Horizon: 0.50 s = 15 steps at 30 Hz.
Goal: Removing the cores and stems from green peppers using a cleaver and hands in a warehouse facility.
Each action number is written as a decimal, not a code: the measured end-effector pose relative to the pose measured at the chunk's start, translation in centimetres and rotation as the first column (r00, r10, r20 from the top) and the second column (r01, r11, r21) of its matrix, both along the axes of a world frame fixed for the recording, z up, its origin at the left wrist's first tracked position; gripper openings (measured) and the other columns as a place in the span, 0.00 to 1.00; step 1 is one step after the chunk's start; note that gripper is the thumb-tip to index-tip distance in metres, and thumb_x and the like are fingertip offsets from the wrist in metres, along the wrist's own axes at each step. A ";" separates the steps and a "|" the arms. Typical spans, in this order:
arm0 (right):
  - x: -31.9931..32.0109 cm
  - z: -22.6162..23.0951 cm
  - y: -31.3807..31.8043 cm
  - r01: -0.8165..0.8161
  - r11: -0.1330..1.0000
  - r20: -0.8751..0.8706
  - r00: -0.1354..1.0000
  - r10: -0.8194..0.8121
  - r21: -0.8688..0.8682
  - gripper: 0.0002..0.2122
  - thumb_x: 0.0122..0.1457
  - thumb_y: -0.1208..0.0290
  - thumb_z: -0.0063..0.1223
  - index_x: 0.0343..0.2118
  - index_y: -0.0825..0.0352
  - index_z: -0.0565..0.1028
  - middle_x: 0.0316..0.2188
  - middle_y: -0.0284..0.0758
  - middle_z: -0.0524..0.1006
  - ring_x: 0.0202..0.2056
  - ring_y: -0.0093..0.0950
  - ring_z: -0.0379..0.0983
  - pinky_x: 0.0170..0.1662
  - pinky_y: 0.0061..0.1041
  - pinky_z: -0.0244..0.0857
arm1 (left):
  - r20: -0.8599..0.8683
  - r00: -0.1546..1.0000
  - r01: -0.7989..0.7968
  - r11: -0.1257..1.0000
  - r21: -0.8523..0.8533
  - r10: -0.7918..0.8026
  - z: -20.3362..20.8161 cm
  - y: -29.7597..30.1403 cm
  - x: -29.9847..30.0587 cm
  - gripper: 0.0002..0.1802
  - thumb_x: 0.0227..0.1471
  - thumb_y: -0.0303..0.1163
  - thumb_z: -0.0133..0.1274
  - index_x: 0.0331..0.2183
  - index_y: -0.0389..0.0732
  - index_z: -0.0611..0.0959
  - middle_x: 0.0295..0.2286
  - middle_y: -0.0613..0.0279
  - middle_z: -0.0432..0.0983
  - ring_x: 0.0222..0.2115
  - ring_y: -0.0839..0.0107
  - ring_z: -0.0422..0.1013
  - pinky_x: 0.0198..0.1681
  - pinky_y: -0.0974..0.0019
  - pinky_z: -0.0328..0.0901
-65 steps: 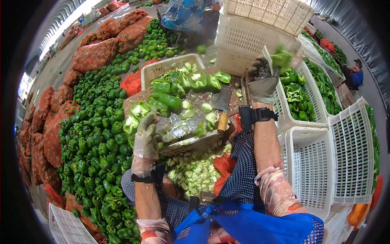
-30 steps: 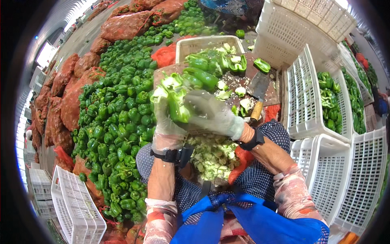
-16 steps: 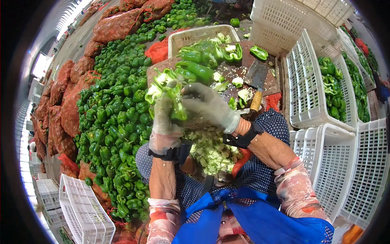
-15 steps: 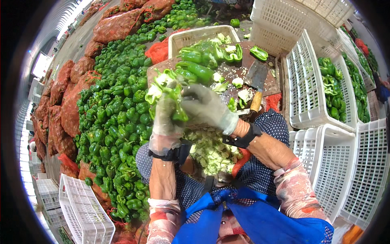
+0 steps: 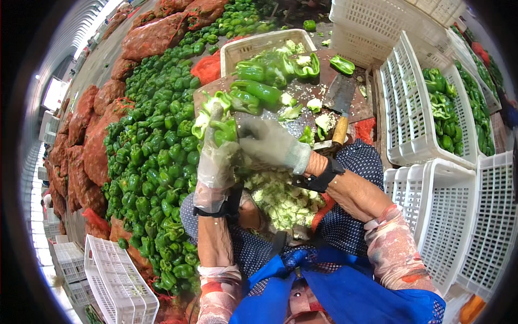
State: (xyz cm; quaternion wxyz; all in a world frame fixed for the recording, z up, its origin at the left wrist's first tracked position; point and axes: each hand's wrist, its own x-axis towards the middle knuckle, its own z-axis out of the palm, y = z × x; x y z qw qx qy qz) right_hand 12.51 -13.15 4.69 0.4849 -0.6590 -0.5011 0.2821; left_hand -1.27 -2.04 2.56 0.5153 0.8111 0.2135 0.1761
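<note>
In the head view, my gloved left hand point(image 5: 216, 159) is closed around a cut green bell pepper point(image 5: 225, 131), whose pale inner side shows at the top. Close against it, my gloved right hand point(image 5: 275, 144) has its fingers curled together by the pepper; what they pinch is hidden. More pepper halves point(image 5: 253, 93) lie on the brown board point(image 5: 324, 89) just beyond my hands, among scattered seeds and cores. A cleaver point(image 5: 340, 97) with a wooden handle rests on the board's right side. Below my hands, between my knees, pale pepper cores point(image 5: 286, 201) are heaped.
To the left spreads a big pile of whole green peppers point(image 5: 156, 162), with red mesh sacks point(image 5: 86, 124) behind it. A beige crate point(image 5: 264, 40) stands past the board. White crates point(image 5: 399, 102) line the right, some holding peppers. Another white crate point(image 5: 118, 286) is at lower left.
My right hand has shifted slightly down and left, its fingers now lower beside the pepper. The pepper in my left hand is turned a little, and the whole view has tilted slightly.
</note>
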 end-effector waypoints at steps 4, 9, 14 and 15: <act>0.4 0.5 -0.6 -0.045 0.994 0.128 0.991 0.032 0.097 0.14 0.54 0.63 0.50 0.35 0.71 0.73 0.31 0.46 0.73 0.36 0.43 0.73 0.40 0.36 0.66 | 0.375 0.857 0.063 0.650 -0.758 0.354 1.7 -1.3 1.3 0.40 0.43 0.19 0.55 0.58 0.37 0.60 0.47 0.55 0.69 0.32 0.72 0.74 0.33 0.75 0.71; 1.7 1.5 -0.7 -0.010 0.994 -0.014 1.000 0.009 -0.107 0.28 0.52 0.51 0.55 0.46 0.71 0.70 0.38 0.47 0.76 0.41 0.39 0.74 0.43 0.34 0.68 | 0.262 0.958 -0.068 0.980 -0.186 0.116 0.3 -1.3 1.1 0.44 0.43 0.21 0.61 0.60 0.39 0.59 0.44 0.57 0.72 0.40 0.70 0.72 0.41 0.69 0.70; 1.0 0.4 -0.3 -0.100 0.960 -0.092 0.993 0.078 -0.260 0.39 0.47 0.44 0.59 0.53 0.74 0.65 0.40 0.49 0.75 0.42 0.39 0.74 0.48 0.34 0.67 | 0.198 0.979 -0.038 0.911 0.411 -0.049 -0.7 -1.4 1.0 0.50 0.38 0.17 0.64 0.61 0.38 0.58 0.46 0.57 0.72 0.38 0.71 0.72 0.41 0.69 0.69; 0.9 0.1 -0.2 -0.099 0.960 -0.092 0.993 0.077 -0.262 0.39 0.47 0.44 0.59 0.53 0.74 0.65 0.40 0.49 0.75 0.42 0.39 0.74 0.48 0.34 0.67 | 0.219 0.975 -0.073 0.912 0.403 -0.019 -1.0 -1.2 1.1 0.49 0.35 0.15 0.64 0.59 0.38 0.62 0.44 0.57 0.73 0.39 0.71 0.73 0.42 0.70 0.69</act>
